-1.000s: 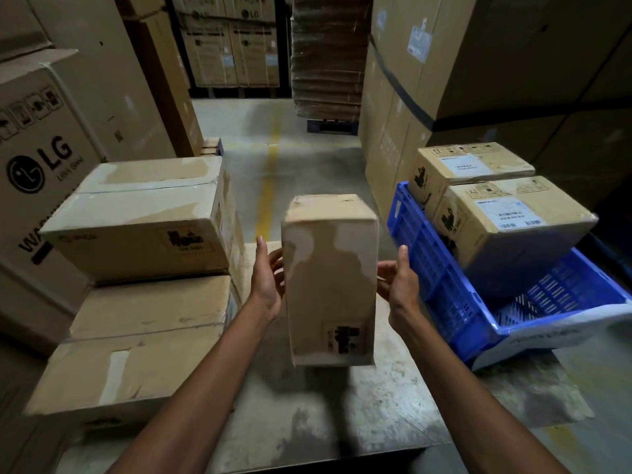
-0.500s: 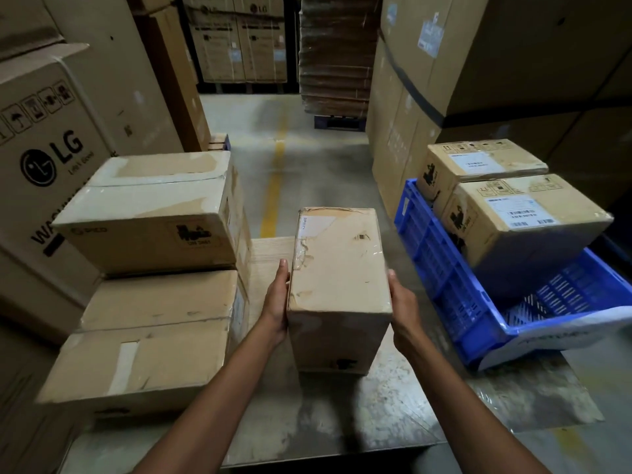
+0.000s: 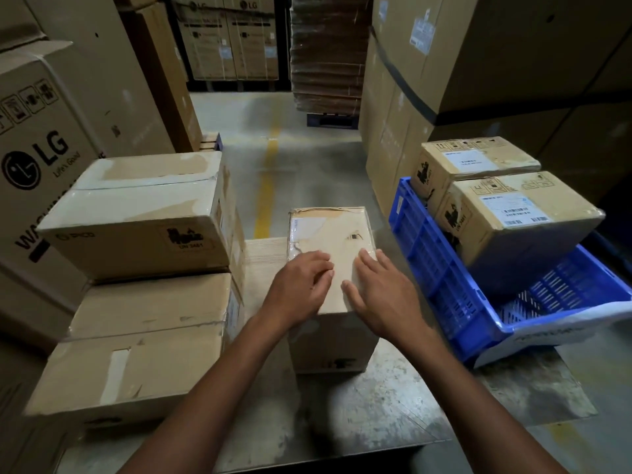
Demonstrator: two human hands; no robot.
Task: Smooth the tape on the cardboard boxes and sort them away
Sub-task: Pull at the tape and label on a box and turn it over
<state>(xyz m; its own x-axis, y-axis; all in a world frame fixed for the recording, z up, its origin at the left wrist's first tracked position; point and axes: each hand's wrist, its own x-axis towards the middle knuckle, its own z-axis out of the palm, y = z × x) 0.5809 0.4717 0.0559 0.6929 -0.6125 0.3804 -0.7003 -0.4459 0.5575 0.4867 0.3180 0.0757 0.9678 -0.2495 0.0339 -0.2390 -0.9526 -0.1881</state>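
A small cardboard box [image 3: 330, 230] rests on the metal table [image 3: 359, 415], its worn taped face up. My left hand [image 3: 301, 289] lies flat on the near left part of that face, fingers spread. My right hand [image 3: 379, 295] lies flat on the near right part, fingers pointing away from me. Neither hand grips anything. To the left, two bigger taped boxes are stacked, the upper box [image 3: 143, 213] on the lower box [image 3: 136, 340]. To the right, a blue crate [image 3: 441, 282] holds two labelled boxes, a near one [image 3: 519, 217] and a far one [image 3: 475, 162].
Tall LG cartons [image 3: 37, 155] stand on the left. Large cartons [image 3: 478, 63] rise behind the crate on the right. An aisle with a yellow floor line [image 3: 268, 179] runs ahead to a stack of flat cardboard [image 3: 328, 53].
The small box was held upright between both hands, then laid down on the table. Both hands have left its sides and now rest flat on its top.
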